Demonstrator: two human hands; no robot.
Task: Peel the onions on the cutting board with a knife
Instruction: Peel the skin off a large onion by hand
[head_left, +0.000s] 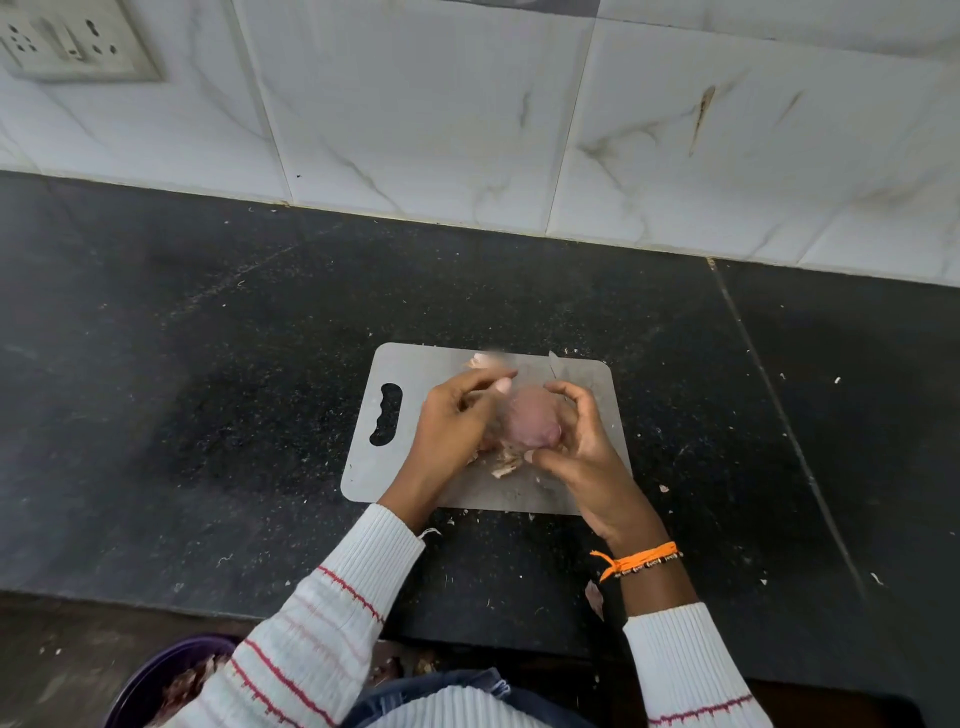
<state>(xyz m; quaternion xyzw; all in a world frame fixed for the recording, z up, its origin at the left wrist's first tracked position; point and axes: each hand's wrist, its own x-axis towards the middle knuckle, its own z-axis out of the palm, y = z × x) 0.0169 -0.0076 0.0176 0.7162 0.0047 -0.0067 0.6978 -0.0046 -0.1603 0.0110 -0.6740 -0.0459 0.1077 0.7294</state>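
No writing or brand can be read anywhere. One grey cutting board (395, 470) lies on the dark surface (208, 364), its handle slot at the left. Over its middle, one pinkish onion (530, 423), blurred, sits between two hands: the right hand (576, 447) curls its fingers and thumb round the onion's right side, and the left hand (457, 421) pinches at loose skin on the left. A knife tip (554, 361) shows just beyond the hands, at the board's far edge. Peel scraps (506, 465) lie under the hands. One orange thread band (636, 561) circles the right wrist. One purple bowl (156, 675) sits at the near left.
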